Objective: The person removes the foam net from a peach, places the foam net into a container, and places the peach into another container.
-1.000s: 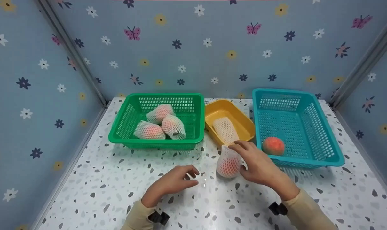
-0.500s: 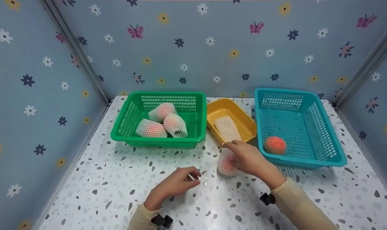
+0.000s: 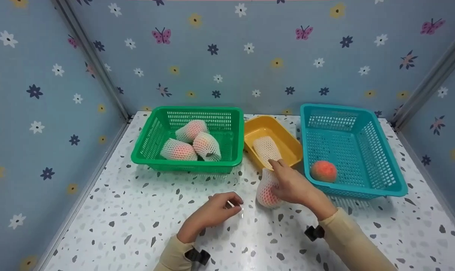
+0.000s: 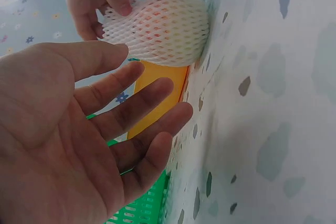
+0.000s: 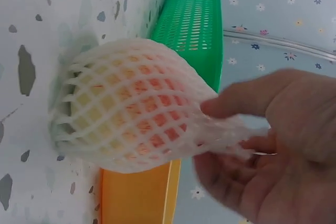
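Note:
A peach in a white foam net (image 3: 267, 195) stands on the table in front of the yellow tray. My right hand (image 3: 296, 184) pinches the net's loose upper end between thumb and fingers; in the right wrist view the peach (image 5: 131, 108) shows red and yellow through the mesh. To the left of it, my left hand (image 3: 214, 210) hovers over the table, holding nothing, its fingers loosely bent in the left wrist view. A gap separates it from the netted peach (image 4: 163, 30).
A green basket (image 3: 190, 164) at the back left holds several netted peaches (image 3: 207, 146). The yellow tray (image 3: 287, 141) contains a white foam net (image 3: 267, 149). At the right, a blue basket (image 3: 393, 158) holds a bare peach (image 3: 323, 171). Patterned walls enclose the table.
My right hand has moved left and closed on the top of the foam net. The left hand has shifted slightly right toward the peach. The head view has shifted a little.

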A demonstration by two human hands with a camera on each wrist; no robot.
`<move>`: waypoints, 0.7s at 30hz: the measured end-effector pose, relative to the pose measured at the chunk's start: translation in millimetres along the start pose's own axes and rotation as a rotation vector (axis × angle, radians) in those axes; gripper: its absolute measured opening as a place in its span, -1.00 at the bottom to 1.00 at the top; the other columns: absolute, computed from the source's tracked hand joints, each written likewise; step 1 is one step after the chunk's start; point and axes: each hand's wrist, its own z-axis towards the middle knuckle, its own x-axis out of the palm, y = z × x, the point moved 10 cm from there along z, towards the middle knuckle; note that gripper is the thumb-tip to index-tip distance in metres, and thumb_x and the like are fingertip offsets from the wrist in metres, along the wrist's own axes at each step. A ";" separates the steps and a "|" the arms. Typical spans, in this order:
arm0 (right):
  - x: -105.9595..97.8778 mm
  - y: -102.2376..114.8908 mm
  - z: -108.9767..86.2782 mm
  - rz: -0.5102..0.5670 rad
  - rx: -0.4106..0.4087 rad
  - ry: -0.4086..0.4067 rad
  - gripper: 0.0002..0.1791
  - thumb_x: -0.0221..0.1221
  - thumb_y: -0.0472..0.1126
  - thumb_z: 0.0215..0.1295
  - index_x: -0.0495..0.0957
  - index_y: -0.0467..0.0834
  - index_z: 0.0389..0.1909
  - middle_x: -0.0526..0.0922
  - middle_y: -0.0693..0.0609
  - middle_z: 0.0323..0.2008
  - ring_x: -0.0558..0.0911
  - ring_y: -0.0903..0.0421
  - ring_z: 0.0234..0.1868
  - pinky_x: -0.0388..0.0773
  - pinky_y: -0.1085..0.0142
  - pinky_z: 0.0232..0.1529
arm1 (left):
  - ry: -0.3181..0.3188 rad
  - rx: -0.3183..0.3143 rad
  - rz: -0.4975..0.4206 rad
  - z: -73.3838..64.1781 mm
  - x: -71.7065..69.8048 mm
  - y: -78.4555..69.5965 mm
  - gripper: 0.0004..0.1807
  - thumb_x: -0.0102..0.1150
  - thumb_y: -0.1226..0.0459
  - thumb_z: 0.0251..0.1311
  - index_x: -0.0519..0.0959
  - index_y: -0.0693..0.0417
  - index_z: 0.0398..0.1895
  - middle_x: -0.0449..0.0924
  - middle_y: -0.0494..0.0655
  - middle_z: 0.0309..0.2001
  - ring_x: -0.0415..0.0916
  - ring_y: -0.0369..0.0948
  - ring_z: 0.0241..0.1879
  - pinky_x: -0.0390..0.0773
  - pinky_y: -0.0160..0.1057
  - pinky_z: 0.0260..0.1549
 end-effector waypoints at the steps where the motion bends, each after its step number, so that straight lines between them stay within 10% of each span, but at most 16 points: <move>1: 0.2 -1.1 1.1 0.002 0.017 0.001 -0.21 0.36 -0.13 0.14 0.27 -0.24 0.36 0.46 -0.16 0.11 0.54 -0.02 -0.08 0.56 0.08 -0.02 | 0.001 -0.003 -0.006 0.5 0.4 -0.7 -0.77 0.10 0.24 0.37 0.58 0.17 -0.04 0.62 -0.18 -0.18 0.57 -0.15 -0.17 0.45 -0.03 -0.07; 10: 6.8 -14.5 7.4 0.136 0.144 0.030 -0.71 0.33 -0.20 0.20 0.64 -0.18 -0.06 0.65 0.00 -0.25 0.56 0.08 -0.34 0.61 0.24 -0.27 | -0.001 0.021 0.018 6.0 0.8 -8.8 -0.75 0.11 0.22 0.37 0.59 0.17 -0.04 0.61 -0.20 -0.18 0.55 -0.18 -0.15 0.51 -0.20 -0.16; 21: -8.2 -3.2 5.8 0.117 0.047 -0.048 -0.80 0.25 -0.35 0.18 0.67 -0.23 -0.15 0.68 -0.06 -0.22 0.60 0.07 -0.26 0.61 0.14 -0.17 | -0.022 0.055 0.032 12.2 -9.5 -19.8 -0.76 0.10 0.23 0.37 0.58 0.20 -0.04 0.61 -0.15 -0.15 0.55 -0.19 -0.12 0.52 -0.19 -0.12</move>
